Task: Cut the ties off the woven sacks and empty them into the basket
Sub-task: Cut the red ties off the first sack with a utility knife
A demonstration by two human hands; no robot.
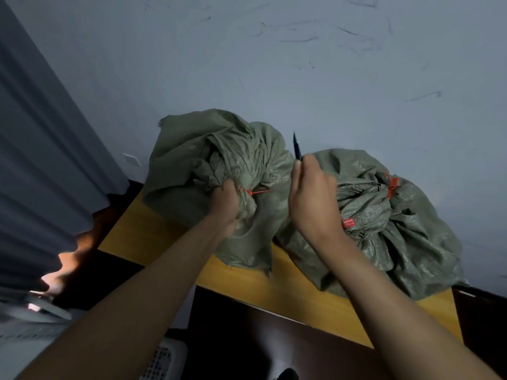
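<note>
— What are your hands doing right now?

— My left hand [225,204] is gripping the gathered neck of the left sack [214,171], fingers curled tight round the bunched green cloth just beside the red tie [251,191]. The tie is circling that neck, and its tail is sticking out to the right of my fingers.

— And the other hand?

— My right hand [312,198] is hovering between the two sacks, fingers closed round the handle of a small knife [297,146]. The dark blade is pointing up and away from me, just above the left sack's right shoulder. It is not touching the tie.

— Where are the sacks sitting?

— Both are lying on the wooden worktop [274,286], pushed up against the pale wall [274,64]. The right sack [389,231] is sitting just beside the left one, touching it, partly behind my right wrist. Its neck is bunched too, and it is wearing its own red tie [391,187] near the top, with a small red label on the cloth lower down.

— Is the basket in sight?

— A white basket [164,357] with a holed side is showing down on the floor below the worktop's near edge, between my forearms. Only a corner of it is showing, so I cannot tell what is in it.

— Anything else around?

— A grey curtain [49,160] is hanging on my left, well apart from the sacks.
</note>
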